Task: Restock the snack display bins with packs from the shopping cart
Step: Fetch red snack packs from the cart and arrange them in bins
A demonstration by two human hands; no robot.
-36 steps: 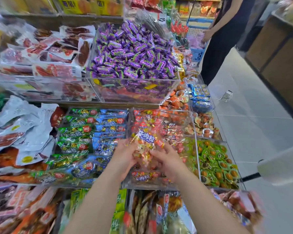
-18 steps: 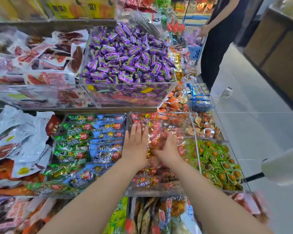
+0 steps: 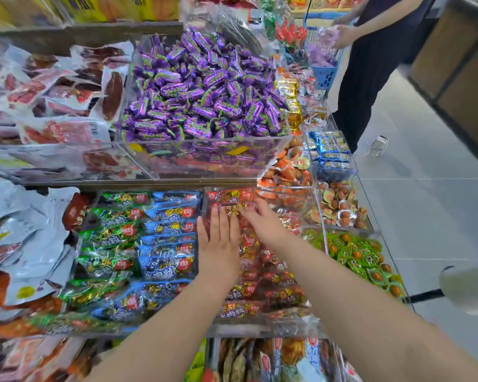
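Left hand (image 3: 218, 244) flat, fingers spread, pressing red packs (image 3: 262, 271) into clear bin (image 3: 260, 330) at 6 o'clock. Right hand (image 3: 262, 221) open, levelling at 12. Bin looks nearly full; cart unseen.

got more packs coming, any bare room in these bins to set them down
Hardly any. The clear bin of red packs lies under both the left hand and the right hand. The heaped purple candy bin and green-and-blue pack bin are full.
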